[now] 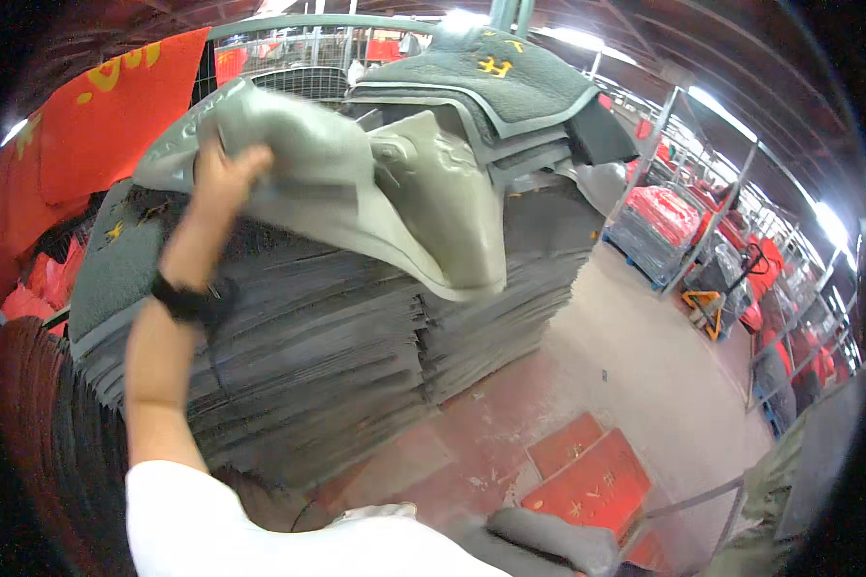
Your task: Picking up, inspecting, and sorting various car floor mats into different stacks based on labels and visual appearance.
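My left hand [229, 181], with a black band [188, 300] on its wrist, grips a moulded grey-green mat [298, 144] near its left end. Motion blurs the fingers and that end of the mat, and part of the fingers is hidden. The mat's smooth, shiny side shows, with a raised, hollowed shape [438, 197] at its right part. It lies tilted over a tall stack of dark grey mats [308, 327]. My right hand is out of the picture.
More grey mats with yellow marks [491, 72] are piled at the back. Red sheets [125, 96] hang at the left. Red boards [592, 486] and a dark grey roll [553, 539] lie below right. A yellow pallet truck [707, 313] and a wrapped red stack [659, 226] stand farther right.
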Demonstrator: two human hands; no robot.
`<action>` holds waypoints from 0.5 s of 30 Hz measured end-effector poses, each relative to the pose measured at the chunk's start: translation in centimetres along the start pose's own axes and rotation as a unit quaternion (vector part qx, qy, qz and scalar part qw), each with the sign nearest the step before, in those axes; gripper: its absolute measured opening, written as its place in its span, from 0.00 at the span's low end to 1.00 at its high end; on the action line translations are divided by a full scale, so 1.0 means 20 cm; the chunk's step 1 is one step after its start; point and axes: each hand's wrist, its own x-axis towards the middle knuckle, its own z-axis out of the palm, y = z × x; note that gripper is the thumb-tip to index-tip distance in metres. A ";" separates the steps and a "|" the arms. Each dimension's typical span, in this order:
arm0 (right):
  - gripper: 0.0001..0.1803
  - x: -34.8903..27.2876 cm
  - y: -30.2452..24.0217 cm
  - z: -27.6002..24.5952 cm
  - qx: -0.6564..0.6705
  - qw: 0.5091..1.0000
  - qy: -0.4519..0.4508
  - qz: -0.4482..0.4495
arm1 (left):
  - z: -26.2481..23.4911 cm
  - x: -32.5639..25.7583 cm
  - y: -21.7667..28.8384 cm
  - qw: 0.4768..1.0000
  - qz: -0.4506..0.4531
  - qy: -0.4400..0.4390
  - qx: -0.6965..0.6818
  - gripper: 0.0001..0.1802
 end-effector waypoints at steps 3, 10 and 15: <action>0.17 0.16 -0.35 0.00 -0.048 0.994 0.068 0.068 | -0.51 0.66 -0.17 0.985 -0.080 -0.052 0.142 0.28; 0.18 0.73 -0.42 0.17 0.115 0.974 0.133 0.144 | -0.57 0.36 -0.58 0.847 -0.280 -0.213 0.398 0.29; 0.20 0.96 -0.62 0.35 0.233 0.964 0.095 0.081 | -0.60 0.14 -0.49 0.837 -0.271 -0.062 0.470 0.35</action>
